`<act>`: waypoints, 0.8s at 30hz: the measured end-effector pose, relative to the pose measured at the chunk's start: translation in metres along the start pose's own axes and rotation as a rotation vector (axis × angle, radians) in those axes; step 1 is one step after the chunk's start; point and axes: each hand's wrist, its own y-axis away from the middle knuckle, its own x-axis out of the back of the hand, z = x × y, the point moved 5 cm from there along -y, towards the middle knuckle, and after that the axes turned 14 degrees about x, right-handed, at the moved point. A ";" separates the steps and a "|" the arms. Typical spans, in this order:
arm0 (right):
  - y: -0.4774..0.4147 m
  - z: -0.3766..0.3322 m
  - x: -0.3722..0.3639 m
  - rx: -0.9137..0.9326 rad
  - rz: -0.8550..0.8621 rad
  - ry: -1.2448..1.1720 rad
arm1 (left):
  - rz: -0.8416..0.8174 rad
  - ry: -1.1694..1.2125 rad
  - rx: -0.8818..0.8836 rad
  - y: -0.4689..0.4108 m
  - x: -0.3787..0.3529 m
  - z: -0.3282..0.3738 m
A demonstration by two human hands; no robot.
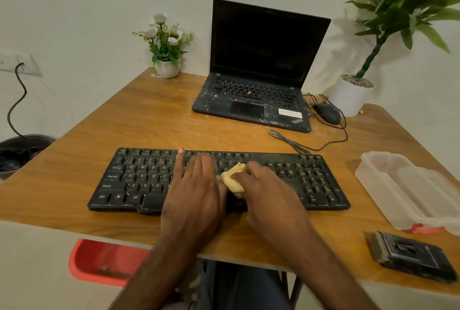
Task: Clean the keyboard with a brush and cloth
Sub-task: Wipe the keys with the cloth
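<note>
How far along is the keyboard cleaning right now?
Done: cannot tell; the brush lies aside on the table, in neither hand, so brushing may be finished or not begun. In hand: the right hand grips the cloth on the middle keys of the keyboard while the left hand rests flat on it. Left: probably wiping the remaining keys.
</note>
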 end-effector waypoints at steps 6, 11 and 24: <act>-0.015 0.048 0.014 -0.108 0.103 0.129 | 0.010 0.069 0.009 0.002 0.002 0.001; -0.006 0.004 -0.003 0.110 0.022 -0.039 | 0.004 0.085 -0.002 0.004 0.002 0.000; -0.003 0.012 0.000 0.188 0.021 -0.081 | 0.031 0.136 0.020 0.001 0.005 -0.001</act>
